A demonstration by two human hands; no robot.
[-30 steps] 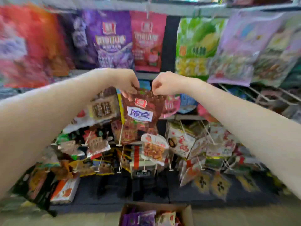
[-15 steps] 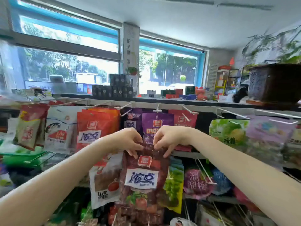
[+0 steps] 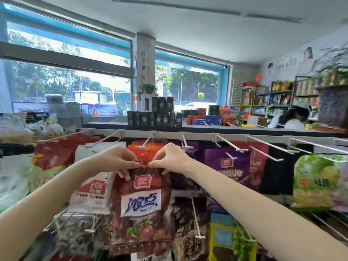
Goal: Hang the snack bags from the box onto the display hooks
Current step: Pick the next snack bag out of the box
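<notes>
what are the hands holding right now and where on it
Both hands pinch one dark red snack bag by its top edge: the left hand at the top left, the right hand at the top right, just below a display hook.

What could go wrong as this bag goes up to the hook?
1. Both hands, left and right, pinch only the top edge of the dark red bag; it may slip or tear.
2. The hook tip sits just above the bag; the hole could miss it.
3. The crowded orange bags behind might get knocked.
</notes>
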